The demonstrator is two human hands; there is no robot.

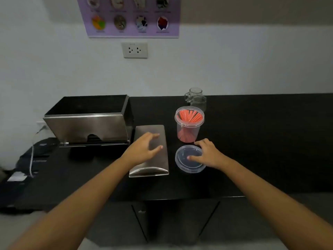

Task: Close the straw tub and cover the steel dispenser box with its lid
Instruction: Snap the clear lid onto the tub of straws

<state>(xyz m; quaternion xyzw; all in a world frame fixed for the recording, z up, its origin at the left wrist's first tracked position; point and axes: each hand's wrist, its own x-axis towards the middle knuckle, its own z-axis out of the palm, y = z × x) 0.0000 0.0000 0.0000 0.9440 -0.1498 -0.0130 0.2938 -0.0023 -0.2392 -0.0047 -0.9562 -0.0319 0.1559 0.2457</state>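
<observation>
Nothing was closed yet. Our right hand [207, 154] rested spread on the clear tub lid [189, 160], at 6 o'clock from the open straw tub [188, 124]. Our left hand [144, 147] hovered open over the steel lid [150, 166], at 4 o'clock from the uncovered dispenser box [86, 120].

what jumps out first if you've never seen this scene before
The clear straw tub of red straws stands open on the black counter, its round lid lying just in front under the right hand. Left of it, the left hand hovers over the steel lid, beside the open steel dispenser box.
</observation>
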